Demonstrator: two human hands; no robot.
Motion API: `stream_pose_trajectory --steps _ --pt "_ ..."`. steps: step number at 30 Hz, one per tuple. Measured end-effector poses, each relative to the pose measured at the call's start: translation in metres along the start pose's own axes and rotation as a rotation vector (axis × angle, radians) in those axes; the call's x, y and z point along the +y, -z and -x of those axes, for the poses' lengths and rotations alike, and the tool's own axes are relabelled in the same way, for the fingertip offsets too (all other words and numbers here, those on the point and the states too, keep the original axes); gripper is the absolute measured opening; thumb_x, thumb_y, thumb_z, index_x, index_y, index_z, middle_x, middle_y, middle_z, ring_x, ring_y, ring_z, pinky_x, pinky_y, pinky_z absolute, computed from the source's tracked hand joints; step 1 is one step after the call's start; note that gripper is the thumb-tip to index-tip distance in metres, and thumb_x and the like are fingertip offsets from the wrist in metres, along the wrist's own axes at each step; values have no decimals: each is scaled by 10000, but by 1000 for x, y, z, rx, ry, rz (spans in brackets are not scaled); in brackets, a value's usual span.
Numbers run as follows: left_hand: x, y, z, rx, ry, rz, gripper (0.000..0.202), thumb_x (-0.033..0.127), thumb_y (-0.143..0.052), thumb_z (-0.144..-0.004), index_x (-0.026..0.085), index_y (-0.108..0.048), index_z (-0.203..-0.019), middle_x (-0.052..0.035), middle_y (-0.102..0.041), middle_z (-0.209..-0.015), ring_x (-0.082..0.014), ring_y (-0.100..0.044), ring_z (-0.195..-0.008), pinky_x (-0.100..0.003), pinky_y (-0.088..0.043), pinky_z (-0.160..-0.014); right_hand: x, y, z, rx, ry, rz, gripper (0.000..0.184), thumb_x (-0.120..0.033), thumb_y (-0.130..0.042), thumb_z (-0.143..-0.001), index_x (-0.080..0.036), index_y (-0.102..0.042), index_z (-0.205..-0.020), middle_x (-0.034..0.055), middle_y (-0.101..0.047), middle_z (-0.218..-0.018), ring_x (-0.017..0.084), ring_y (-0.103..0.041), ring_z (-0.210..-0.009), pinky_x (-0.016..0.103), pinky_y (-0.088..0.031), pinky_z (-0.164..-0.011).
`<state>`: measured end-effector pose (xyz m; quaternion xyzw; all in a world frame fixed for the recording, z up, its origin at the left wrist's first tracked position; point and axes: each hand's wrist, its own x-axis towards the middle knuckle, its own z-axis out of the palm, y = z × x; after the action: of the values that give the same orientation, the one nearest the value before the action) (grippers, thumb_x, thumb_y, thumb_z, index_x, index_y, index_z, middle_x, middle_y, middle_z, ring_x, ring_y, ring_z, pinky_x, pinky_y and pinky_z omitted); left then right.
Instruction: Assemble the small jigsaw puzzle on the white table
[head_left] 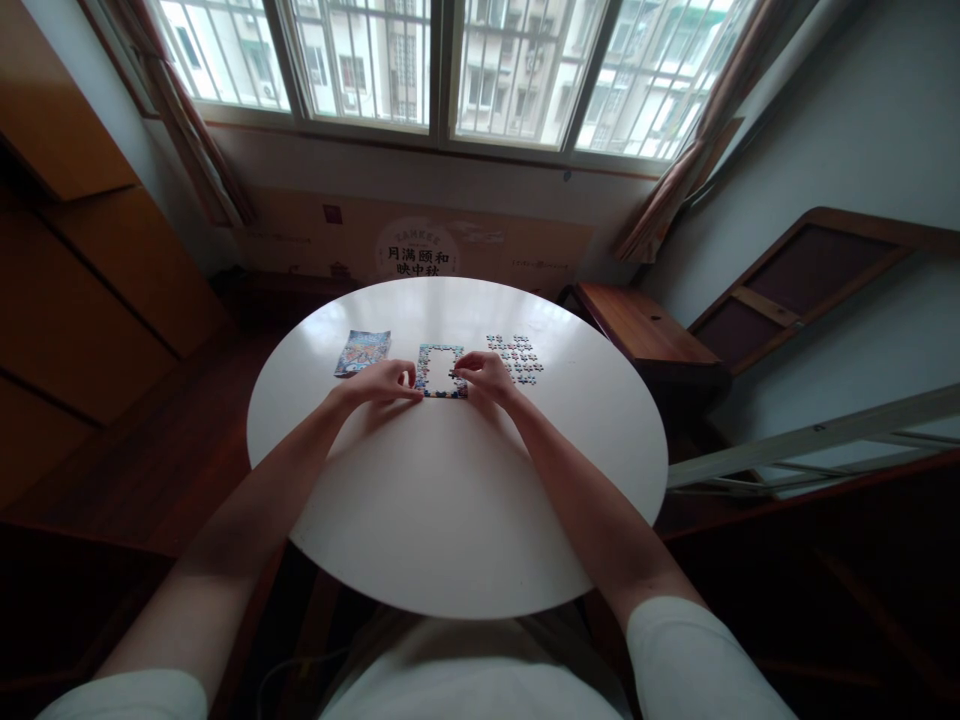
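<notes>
A small jigsaw frame (441, 349), its border joined and its middle bare, lies on the round white table (450, 520). My left hand (384, 381) rests at the frame's near-left corner with its fingers curled and pressed to the edge. My right hand (487, 374) pinches at the frame's near-right side; whether a piece sits in its fingers is too small to make out. Several loose puzzle pieces (517, 358) are spread just right of the frame. A printed picture card (362, 351) lies to the frame's left.
A wooden bench (637, 335) stands right of the table, with a leaning wooden frame (810, 270) behind it. A wooden cabinet (82, 270) fills the left side. Barred windows (450, 60) and a printed cardboard panel (417, 250) lie beyond the table.
</notes>
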<state>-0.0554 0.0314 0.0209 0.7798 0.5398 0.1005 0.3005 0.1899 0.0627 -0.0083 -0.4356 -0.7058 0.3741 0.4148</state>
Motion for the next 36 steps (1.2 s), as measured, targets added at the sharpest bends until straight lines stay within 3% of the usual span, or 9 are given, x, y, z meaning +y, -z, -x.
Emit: stream_pose_trajectory --steps 17,36 --pt "0 1 0 -5 -5 5 432 595 -719 -671 209 -589 -814 11 -610 -619 -149 -545 -530 -263 -335 -532 -3 -9 4 -28 33 376 101 -119 -678 -760 -167 -764 -783 43 -719 -790 136 -611 -711 250 -479 -715" --pt "-6 -2 -4 8 -11 27 438 595 -736 -647 211 -596 -804 9 -610 -621 -142 -526 -516 -260 -308 -519 2 -12 3 -2 50 444 96 -126 -675 -785 -164 -763 -789 56 -702 -818 135 -623 -709 257 -500 -752"
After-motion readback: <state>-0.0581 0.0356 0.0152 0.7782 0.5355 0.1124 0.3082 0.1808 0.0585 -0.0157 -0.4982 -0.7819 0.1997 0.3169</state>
